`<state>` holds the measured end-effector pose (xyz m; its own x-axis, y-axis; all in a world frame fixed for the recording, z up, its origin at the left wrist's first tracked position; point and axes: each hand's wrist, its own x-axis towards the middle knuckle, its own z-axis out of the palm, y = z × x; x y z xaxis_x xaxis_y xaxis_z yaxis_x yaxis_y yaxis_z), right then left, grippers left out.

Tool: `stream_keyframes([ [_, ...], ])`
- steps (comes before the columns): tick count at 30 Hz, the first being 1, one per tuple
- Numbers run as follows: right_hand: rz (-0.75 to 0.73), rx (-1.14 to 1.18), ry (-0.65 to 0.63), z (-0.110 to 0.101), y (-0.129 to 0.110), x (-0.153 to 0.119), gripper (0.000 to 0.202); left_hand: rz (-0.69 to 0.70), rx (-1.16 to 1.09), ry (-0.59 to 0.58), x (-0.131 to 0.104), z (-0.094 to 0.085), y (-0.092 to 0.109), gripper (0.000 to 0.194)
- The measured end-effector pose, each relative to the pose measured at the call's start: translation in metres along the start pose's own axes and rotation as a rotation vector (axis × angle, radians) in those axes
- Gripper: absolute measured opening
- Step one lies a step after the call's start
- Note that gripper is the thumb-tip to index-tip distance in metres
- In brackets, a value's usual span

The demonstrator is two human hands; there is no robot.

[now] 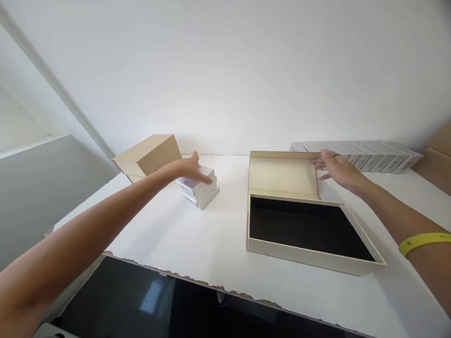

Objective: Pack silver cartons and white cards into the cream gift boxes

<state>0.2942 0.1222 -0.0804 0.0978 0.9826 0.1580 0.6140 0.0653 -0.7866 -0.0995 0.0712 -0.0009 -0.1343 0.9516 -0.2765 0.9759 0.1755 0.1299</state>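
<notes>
My left hand (191, 168) reaches over a short stack of small white boxes (204, 192). Its thumb and fingers are spread around the topmost box, and part of that box is hidden under the palm. On the right, my right hand (335, 169) pinches the upper right corner of a cream lid (283, 175), with the thumb in front and some fingers behind. That lid stands raised, hinged to a shallow cream box (311, 261). The box's black interior (305, 227) faces up, with nothing visible lying in it.
Behind my left hand a tan box (153, 153) leans near the wall. A row of white boxes (379, 156) stands against the wall behind my right hand. Brown cardboard (444, 158) is at far right. The white tabletop (214, 248) has a ragged front edge.
</notes>
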Motion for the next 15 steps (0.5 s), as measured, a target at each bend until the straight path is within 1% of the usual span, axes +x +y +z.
stream_keyframes([
  [1, 0.038, 0.005, -0.026, 0.003, 0.002, 0.005, 0.063, -0.016, -0.012, -0.056, 0.007, 0.002, 0.000, 0.107],
  [3, 0.105, 0.023, -0.074, 0.004, 0.004, 0.012, 0.060, -0.029, -0.035, -0.106, 0.013, 0.008, -0.001, 0.106],
  [6, 0.149, 0.037, -0.114, -0.005, 0.004, 0.007, 0.058, 0.006, -0.054, -0.076, 0.006, 0.016, -0.006, 0.100],
  [7, 0.153, 0.045, -0.120, -0.010, 0.003, 0.001, 0.055, 0.027, -0.054, -0.052, 0.001, 0.017, -0.008, 0.097],
  [9, 0.119, 0.052, -0.123, -0.020, -0.004, -0.021, 0.048, 0.082, -0.053, -0.007, -0.013, 0.017, -0.009, 0.091],
  [11, 0.008, 0.055, -0.160, -0.024, -0.017, -0.051, 0.046, 0.175, -0.071, 0.019, -0.030, 0.012, -0.003, 0.087],
  [12, -0.071, 0.048, -0.200, -0.023, -0.027, -0.068, 0.051, 0.245, -0.093, 0.023, -0.038, 0.009, 0.003, 0.086],
  [13, -0.163, 0.045, -0.269, -0.020, -0.038, -0.084, 0.063, 0.330, -0.123, 0.022, -0.046, 0.005, 0.013, 0.085],
  [15, -0.300, -0.017, -0.403, -0.008, -0.061, -0.111, 0.102, 0.514, -0.193, -0.008, -0.061, -0.001, 0.039, 0.086],
])
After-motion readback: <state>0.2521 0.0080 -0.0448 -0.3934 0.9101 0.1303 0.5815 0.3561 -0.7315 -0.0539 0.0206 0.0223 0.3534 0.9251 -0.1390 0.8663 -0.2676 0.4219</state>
